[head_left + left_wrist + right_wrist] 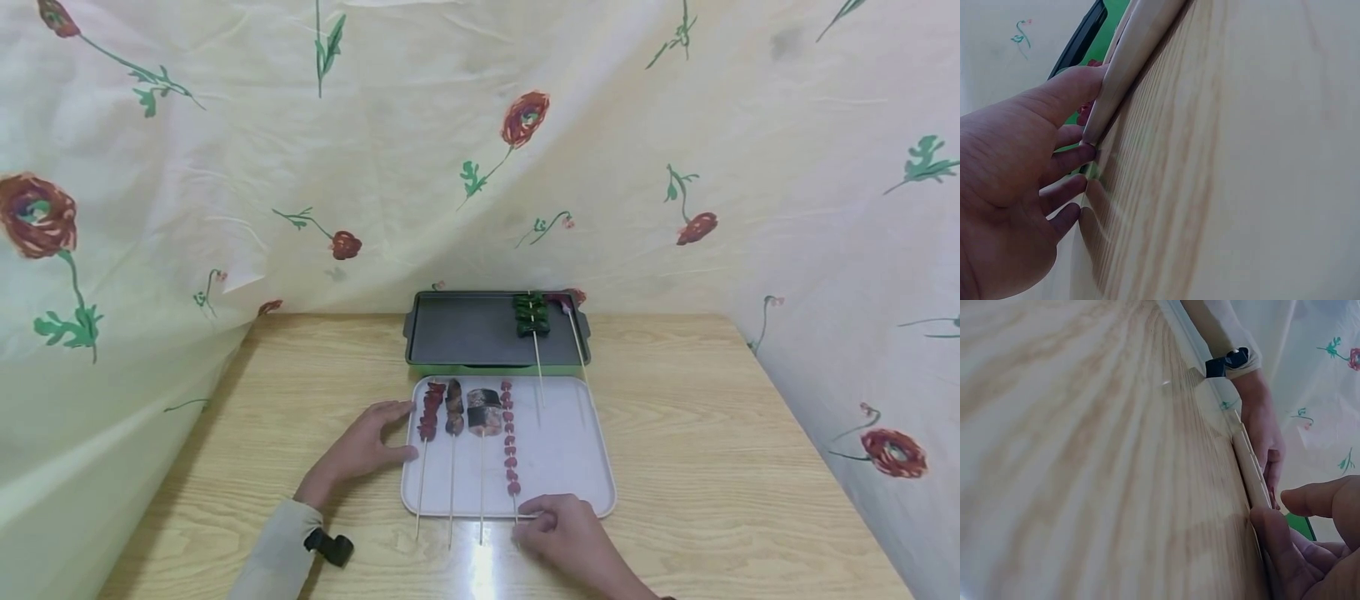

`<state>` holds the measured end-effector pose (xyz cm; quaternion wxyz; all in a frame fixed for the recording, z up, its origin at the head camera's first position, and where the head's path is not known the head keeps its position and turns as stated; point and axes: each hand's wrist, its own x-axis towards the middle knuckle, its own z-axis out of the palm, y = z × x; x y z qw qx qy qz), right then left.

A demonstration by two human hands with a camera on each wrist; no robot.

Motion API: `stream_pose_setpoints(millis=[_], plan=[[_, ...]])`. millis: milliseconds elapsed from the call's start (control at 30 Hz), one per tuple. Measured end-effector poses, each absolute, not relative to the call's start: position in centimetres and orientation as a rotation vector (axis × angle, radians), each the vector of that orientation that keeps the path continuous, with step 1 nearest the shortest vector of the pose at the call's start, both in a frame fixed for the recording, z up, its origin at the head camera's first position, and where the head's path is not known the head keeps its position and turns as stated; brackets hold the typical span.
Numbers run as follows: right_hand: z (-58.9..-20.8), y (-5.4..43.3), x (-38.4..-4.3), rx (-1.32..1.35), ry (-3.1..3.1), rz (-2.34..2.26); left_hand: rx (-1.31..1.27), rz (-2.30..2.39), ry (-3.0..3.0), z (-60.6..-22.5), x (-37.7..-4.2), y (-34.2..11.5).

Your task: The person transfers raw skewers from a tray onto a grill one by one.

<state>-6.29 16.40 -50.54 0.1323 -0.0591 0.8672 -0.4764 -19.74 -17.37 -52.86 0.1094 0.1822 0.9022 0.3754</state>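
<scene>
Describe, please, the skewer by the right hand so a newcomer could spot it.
Find the white tray in front of the dark griddle. Of the four skewers whose food lies on it, take the rightmost. Its small reddish pieces form a long, spaced line, unlike its neighbours' shorter clusters.

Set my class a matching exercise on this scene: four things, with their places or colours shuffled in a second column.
1. Left hand
2. Griddle
3. Green skewer
4. Right hand

A. Food pieces over the griddle
B. Fingertips at the pink skewer
C. At the white tray's left edge
D. Dark grey, behind the tray

Pairs: 1-C, 2-D, 3-A, 4-B
</scene>
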Motion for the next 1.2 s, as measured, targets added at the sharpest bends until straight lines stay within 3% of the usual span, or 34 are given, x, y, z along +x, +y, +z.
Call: stream_pose_setpoints(millis=[1200], plan=[[-50.0, 17.4, -5.8, -0.084, 2.227, -1.730, 0.507, 1.103, 2.644, -52.8, -19.7, -17.1]])
